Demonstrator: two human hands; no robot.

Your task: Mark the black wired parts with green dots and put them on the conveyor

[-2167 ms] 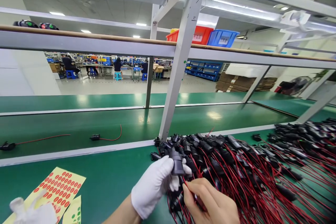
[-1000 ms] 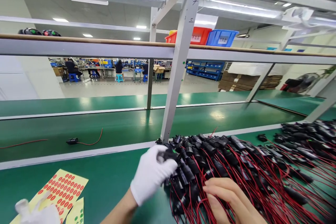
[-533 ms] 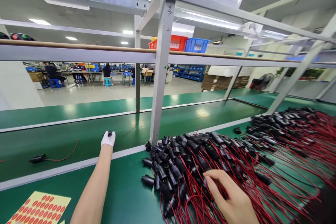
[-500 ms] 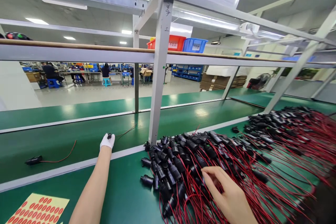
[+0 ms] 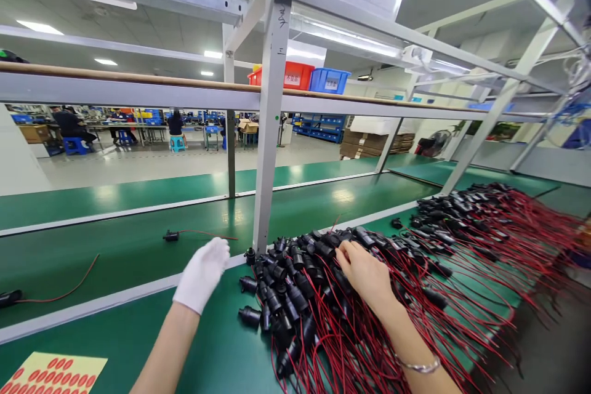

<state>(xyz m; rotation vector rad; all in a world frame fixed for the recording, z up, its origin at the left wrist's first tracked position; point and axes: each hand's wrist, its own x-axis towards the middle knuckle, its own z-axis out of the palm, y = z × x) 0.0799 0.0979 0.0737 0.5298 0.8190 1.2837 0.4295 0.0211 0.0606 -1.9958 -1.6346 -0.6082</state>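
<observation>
Hovering at the pale strip (image 5: 115, 295) along the far edge of my green table (image 5: 212, 345), my left hand (image 5: 203, 276) wears a white glove, its fingers held together, loosely curved and released. My bare right hand (image 5: 364, 274) dips its fingertips into the heap of black cylindrical housings (image 5: 295, 298); the fingers are bent, but I cannot tell whether they pinch one of the parts beneath them. A silvery bracelet (image 5: 421, 367) circles my right wrist. Just past my glove, a single housing (image 5: 171, 236) lies on its side in the green lane (image 5: 138, 252) beyond the strip, its red wire (image 5: 196, 233) trailing rightward behind my fingertips; whether they touch it I cannot tell. Farther left in that same lane lies another black part (image 5: 10, 298), a thin red wire curving up from it. The heap spreads away to my right, its red wires (image 5: 351, 348) fanning toward me and over the table's near edge. At lower left sits a yellowish sheet (image 5: 90, 366) of red oval stickers. A metal post (image 5: 268, 135) rises behind the heap's left end, and on the shelf (image 5: 138, 85) across it stand a red bin (image 5: 302, 76) and a blue bin (image 5: 330, 80), side by side. Well beyond, people sit working, one on a light-blue stool (image 5: 178, 144).
</observation>
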